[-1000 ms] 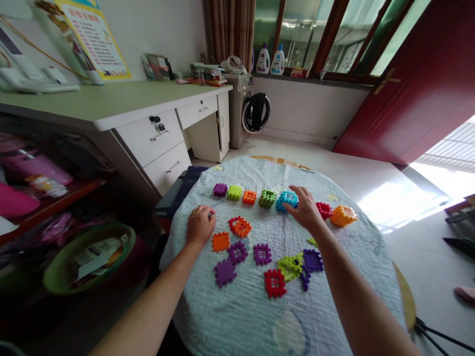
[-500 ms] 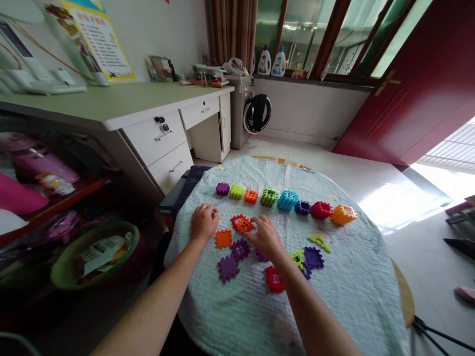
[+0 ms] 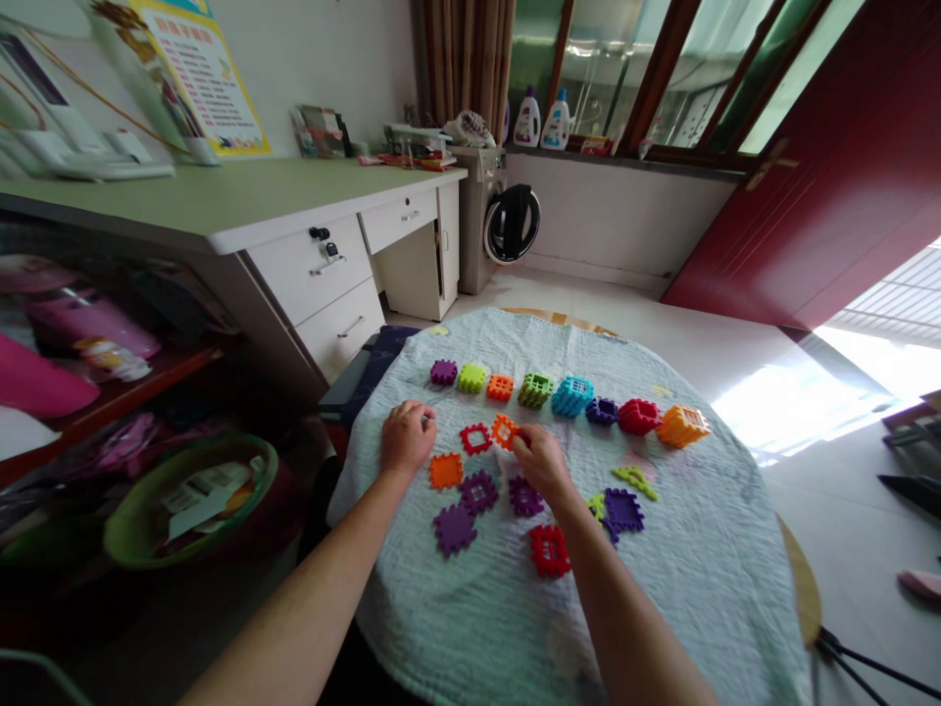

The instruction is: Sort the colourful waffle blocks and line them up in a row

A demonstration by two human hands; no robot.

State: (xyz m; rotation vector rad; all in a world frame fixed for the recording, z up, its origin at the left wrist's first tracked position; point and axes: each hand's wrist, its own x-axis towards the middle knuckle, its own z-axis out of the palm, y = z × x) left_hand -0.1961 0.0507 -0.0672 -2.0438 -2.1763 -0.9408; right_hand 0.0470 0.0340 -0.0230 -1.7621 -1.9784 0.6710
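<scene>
My right hand pinches an orange window-frame toy tile with notched edges, held just over the cloth. My left hand rests on the cloth at the left with its fingers curled in; whether anything is inside is hidden. Between the hands lies a red open-centred tile. A solid orange tile is nearest below my left hand. Purple tiles lie closer to me, one of them beside my right wrist. A red window tile sits left of my right forearm.
Stacks of like-coloured tiles form a row across the far part of the table, from purple to yellow-orange. Dark blue and lime pieces lie right of my forearm. A pale cloth covers the round table.
My right hand has moved right and slightly up, carrying the orange window tile off the red tile, which now shows fully. My left hand stays in place on the cloth.
</scene>
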